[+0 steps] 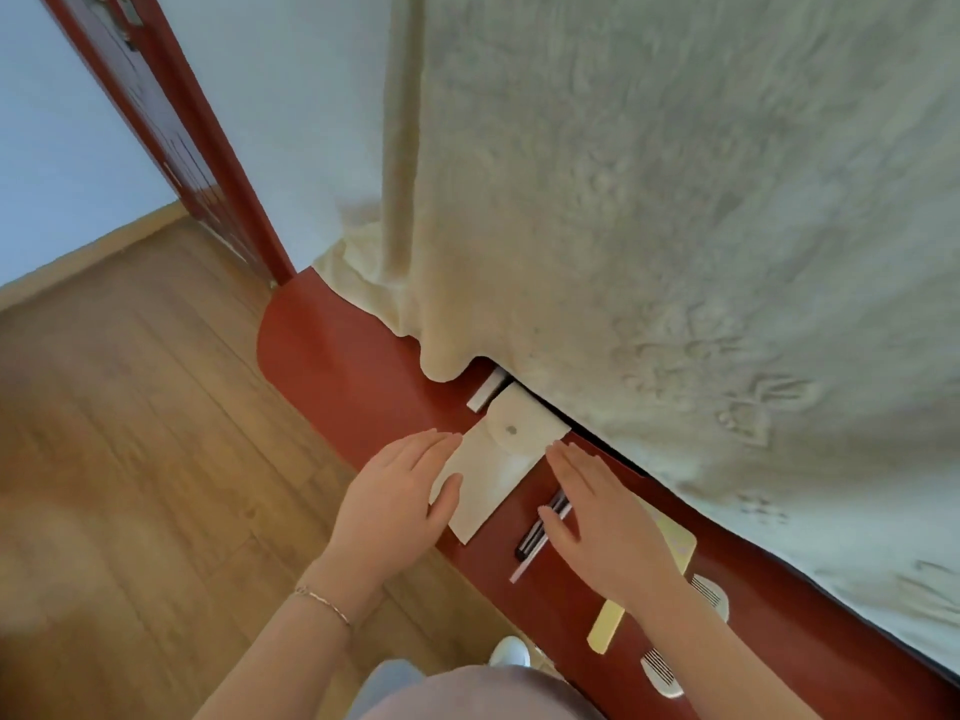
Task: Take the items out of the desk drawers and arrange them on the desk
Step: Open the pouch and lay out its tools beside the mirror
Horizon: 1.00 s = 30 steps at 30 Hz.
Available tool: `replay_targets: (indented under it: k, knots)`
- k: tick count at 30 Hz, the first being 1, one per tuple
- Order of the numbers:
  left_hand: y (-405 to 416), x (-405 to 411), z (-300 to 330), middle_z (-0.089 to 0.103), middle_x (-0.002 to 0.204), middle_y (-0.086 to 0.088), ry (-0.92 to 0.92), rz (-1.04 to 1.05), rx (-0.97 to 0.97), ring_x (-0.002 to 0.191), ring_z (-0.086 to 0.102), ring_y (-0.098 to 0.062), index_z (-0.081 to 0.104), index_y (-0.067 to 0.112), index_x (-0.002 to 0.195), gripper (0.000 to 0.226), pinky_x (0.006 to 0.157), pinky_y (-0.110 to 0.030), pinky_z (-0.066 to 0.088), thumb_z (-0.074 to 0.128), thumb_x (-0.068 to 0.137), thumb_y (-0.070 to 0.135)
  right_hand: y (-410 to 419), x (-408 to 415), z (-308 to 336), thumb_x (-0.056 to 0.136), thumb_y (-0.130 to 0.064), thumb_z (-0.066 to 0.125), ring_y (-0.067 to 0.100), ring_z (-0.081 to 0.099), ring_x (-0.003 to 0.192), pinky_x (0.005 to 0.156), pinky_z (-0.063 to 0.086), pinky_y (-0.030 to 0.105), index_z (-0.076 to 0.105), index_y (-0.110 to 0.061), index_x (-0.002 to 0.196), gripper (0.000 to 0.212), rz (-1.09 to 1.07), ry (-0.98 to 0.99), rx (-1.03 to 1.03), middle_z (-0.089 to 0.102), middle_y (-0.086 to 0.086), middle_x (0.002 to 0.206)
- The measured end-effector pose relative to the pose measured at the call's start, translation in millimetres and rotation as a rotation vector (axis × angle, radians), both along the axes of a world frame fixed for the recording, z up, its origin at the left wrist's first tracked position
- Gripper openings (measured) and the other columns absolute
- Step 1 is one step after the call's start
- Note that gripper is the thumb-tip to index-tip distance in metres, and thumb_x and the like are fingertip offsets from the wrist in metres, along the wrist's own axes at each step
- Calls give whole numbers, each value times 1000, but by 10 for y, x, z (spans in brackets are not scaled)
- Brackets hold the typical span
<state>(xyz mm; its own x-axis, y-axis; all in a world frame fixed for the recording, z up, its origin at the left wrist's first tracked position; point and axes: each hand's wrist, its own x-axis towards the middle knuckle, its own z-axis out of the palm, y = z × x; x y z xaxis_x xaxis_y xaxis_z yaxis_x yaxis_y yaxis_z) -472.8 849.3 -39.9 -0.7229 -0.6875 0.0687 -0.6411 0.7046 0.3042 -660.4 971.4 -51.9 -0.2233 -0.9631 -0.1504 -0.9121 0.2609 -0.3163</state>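
Both palms flat, gripping nothing: left hand (397,498) and right hand (605,517) square pouch (501,459) beside pens (540,532) on desk (337,345); most items look laid out, drawers unseen.

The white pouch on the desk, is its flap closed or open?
Closed: the white pouch lies flat with its rounded flap folded down, the snap showing at the flap's centre.

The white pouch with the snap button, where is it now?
In the head view the white pouch lies on the red desk between the left hand and the right hand, near the curtain.
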Motion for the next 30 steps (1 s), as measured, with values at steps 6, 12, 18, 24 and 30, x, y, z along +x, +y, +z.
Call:
replay_targets:
  k: [6, 12, 18, 24, 30]
  knots:
    - [-508, -263, -99, 67, 112, 0, 14, -199, 90, 103, 62, -16, 63, 16, 117, 43, 87, -22, 42, 42, 86, 36, -191, 170, 1, 82, -53, 8, 11, 15, 142, 104, -14, 21, 19, -17, 147, 75, -129, 11, 55, 21, -3, 154]
    - [-945, -330, -116, 65, 116, 2, 30, -458, 130, 109, 60, -15, 62, 14, 118, 45, 90, -22, 40, 39, 87, 35, -378, 511, 118, 98, -40, 30, 8, -1, 143, 101, -8, 15, 4, -21, 149, 60, -408, -27, 85, 4, -8, 157]
    - [-1129, -331, -222, 60, 125, 0, 57, -599, 172, 116, 55, -16, 56, 14, 126, 37, 92, -26, 43, 50, 92, 27, -451, 839, 62, 97, -38, 33, 10, 4, 143, 107, -3, 19, 7, -21, 149, 60, -591, -20, 103, 8, -7, 157]
    - [-1062, -287, -406, 51, 133, 7, 9, -581, 298, 122, 45, -9, 45, 22, 136, 43, 96, -22, 38, 46, 94, 29, -493, 1003, 20, 98, -36, 33, 11, 3, 143, 105, -4, 20, 7, -21, 149, 60, -572, -52, 115, 6, -5, 157]
    - [-1030, -318, -489, 51, 133, 5, 7, -515, 326, 121, 46, -11, 46, 22, 135, 42, 98, -23, 38, 48, 93, 28, -513, 881, -91, 98, -33, 35, 13, 6, 144, 107, -5, 22, 11, -18, 148, 58, -499, -1, 102, 11, -1, 157]
